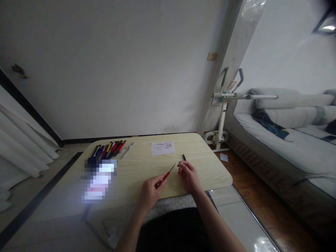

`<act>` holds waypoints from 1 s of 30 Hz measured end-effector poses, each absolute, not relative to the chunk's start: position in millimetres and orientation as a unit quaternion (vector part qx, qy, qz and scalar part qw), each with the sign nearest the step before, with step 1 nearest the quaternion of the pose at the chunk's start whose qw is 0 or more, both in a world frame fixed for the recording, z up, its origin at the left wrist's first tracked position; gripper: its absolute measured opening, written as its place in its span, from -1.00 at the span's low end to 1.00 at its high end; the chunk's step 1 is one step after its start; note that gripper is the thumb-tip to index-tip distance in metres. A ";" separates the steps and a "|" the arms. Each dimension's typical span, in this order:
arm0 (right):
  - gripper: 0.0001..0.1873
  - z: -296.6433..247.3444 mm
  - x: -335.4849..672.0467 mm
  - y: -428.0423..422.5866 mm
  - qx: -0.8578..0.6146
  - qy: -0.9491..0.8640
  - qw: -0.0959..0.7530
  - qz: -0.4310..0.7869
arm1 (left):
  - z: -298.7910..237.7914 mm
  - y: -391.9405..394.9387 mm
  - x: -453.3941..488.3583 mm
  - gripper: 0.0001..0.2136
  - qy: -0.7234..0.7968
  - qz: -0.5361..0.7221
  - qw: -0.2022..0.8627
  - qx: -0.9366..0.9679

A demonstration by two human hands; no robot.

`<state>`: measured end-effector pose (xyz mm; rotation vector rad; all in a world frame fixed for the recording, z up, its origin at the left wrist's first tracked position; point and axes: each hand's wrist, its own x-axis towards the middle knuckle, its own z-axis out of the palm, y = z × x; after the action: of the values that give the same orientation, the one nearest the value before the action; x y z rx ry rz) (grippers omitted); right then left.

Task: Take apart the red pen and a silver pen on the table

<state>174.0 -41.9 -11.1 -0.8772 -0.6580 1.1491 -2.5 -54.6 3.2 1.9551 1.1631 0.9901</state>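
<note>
My left hand [151, 191] is closed on a slim red pen-like stick [166, 176]. A thin dark shaft juts from its far end, slanting up to the right; whether it is a bared pen refill or a small tool blade, I cannot tell. Just right of that tip is my right hand [188, 174], its fingers curled and pinched together. Anything between those fingertips is too small to make out. Beyond the right hand lies a short black pen-like piece [184, 157], partly hidden by the fingers. A printed or drawn-on white paper [162, 148] rests farther back on the table.
Several pens and markers [109, 149] lie at the left of the pale wooden table [141, 157], beside a metallic compass-like item [127, 150]. A bright pixelated patch [99, 182] covers the left front. White exercise equipment [222, 119] and a grey sofa [283, 140] stand right.
</note>
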 end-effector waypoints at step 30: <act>-0.87 -10.7 178.4 -43.5 -0.312 -0.232 0.718 0.578 | 1.6 -55.7 -3.4 -0.76 0.425 0.355 0.307 0.774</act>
<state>178.4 -43.5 -10.7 -0.6902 -0.5137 1.2783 -3.4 -55.7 1.6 2.0468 1.1252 0.9400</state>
